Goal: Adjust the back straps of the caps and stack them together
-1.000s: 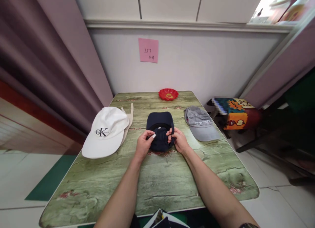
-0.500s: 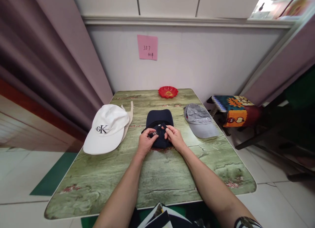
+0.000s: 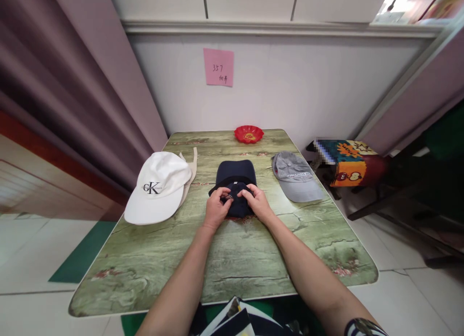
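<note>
A navy cap [image 3: 235, 174] lies upside down in the middle of the green table [image 3: 232, 258], its brim pointing away from me. My left hand [image 3: 216, 208] pinches the cap's rear strap and its small metal buckle [image 3: 229, 197]. My right hand [image 3: 258, 202] grips the other end of the strap, fingertips nearly touching the left hand's. Both hands rest on the cap's near edge.
A white cap with black letters [image 3: 157, 187] lies to the left, with a beige strap behind it. To the right lies a grey cap [image 3: 296, 181]. A red dish [image 3: 248, 133] sits at the far edge by the wall. A colourful stool [image 3: 344, 163] stands right of the table.
My hands have drawn closer together over the strap, from apart at the cap's sides to almost touching. The cap has stayed in place.
</note>
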Demonstrator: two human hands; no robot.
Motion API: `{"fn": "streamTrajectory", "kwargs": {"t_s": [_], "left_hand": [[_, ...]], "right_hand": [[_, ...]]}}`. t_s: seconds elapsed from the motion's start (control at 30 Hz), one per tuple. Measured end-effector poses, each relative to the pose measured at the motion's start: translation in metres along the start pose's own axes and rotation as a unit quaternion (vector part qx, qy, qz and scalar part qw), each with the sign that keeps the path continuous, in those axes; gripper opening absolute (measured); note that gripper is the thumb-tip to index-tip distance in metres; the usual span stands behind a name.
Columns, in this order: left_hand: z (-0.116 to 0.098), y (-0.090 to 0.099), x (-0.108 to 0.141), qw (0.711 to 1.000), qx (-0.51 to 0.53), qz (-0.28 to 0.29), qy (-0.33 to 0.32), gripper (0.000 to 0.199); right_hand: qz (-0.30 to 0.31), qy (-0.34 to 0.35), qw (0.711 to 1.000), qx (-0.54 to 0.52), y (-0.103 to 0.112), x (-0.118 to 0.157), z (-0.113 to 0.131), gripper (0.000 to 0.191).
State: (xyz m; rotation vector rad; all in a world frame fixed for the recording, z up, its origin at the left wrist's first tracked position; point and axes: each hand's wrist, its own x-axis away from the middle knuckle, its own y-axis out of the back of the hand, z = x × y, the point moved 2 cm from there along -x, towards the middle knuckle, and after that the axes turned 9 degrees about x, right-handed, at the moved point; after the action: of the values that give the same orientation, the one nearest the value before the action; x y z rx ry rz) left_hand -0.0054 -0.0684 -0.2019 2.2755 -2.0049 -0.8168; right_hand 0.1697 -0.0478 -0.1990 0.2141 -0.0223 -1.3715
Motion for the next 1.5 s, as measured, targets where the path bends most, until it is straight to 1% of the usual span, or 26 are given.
{"fn": "streamTrajectory", "kwargs": {"t_s": [0.1,0.2,0.27,0.33,0.4,0.5,0.6,0.73,0.83,0.9,0.97,1.1,1.27,1.33,1.37,1.43,1.5], "left_hand": [[-0.005,-0.001,0.001,1.0,0.017,0.014,-0.005,0.023],[-0.01,-0.002,0.003,0.999,0.023,0.034,-0.01,0.023],[-0.01,-0.003,0.003,0.999,0.024,0.039,-0.007,0.024],[-0.01,-0.004,0.004,0.999,0.022,0.04,-0.007,0.024],[-0.009,-0.004,0.005,0.999,0.012,0.042,-0.018,0.02],[-0.011,-0.005,0.005,0.998,-0.013,0.046,-0.049,0.012],[-0.015,-0.005,0.005,0.996,-0.023,0.052,-0.074,0.011],[-0.019,-0.004,0.006,0.995,-0.025,0.044,-0.082,0.009],[-0.021,-0.002,0.007,0.996,-0.026,0.03,-0.086,0.007],[-0.023,-0.001,0.007,0.995,-0.028,0.015,-0.091,0.005],[-0.026,0.0,0.007,0.994,-0.036,0.004,-0.099,0.004],[-0.031,-0.001,0.007,0.992,-0.045,-0.012,-0.118,0.012],[-0.032,-0.003,0.006,0.99,-0.028,-0.005,-0.138,0.021],[-0.029,-0.002,0.005,0.993,0.0,-0.006,-0.119,0.018],[-0.026,-0.001,0.004,0.995,0.024,-0.01,-0.094,0.017],[-0.017,0.002,0.001,0.996,0.088,-0.018,-0.013,0.019],[-0.009,0.004,0.0,0.984,0.163,-0.025,0.073,0.026]], "right_hand": [[-0.017,0.021,0.999,0.023,-0.001,0.001,0.002,0.023],[0.014,0.029,0.999,0.033,-0.003,0.001,0.005,0.022],[0.04,0.035,0.998,0.039,-0.004,0.002,0.006,0.024],[0.05,0.045,0.996,0.059,-0.005,0.002,0.006,0.027],[0.04,0.06,0.993,0.09,-0.005,0.002,0.005,0.027],[0.021,0.064,0.991,0.116,-0.004,0.001,0.004,0.023],[0.025,0.06,0.991,0.12,-0.004,0.002,0.005,0.023],[0.021,0.076,0.987,0.136,-0.002,0.003,0.009,0.022],[0.05,0.085,0.988,0.117,0.0,0.002,0.011,0.022],[0.074,0.079,0.99,0.095,0.002,0.002,0.011,0.022],[0.084,0.071,0.991,0.079,0.003,0.001,0.011,0.023],[0.076,0.061,0.993,0.06,0.004,0.001,0.009,0.026],[0.061,0.061,0.995,0.041,0.002,0.001,0.007,0.025],[0.058,0.061,0.996,0.037,0.001,0.0,0.007,0.025],[0.057,0.059,0.996,0.031,0.001,0.0,0.007,0.026],[0.051,0.043,0.998,0.009,0.0,0.0,0.007,0.03],[0.041,0.012,0.999,-0.021,-0.002,0.001,0.007,0.037]]}}
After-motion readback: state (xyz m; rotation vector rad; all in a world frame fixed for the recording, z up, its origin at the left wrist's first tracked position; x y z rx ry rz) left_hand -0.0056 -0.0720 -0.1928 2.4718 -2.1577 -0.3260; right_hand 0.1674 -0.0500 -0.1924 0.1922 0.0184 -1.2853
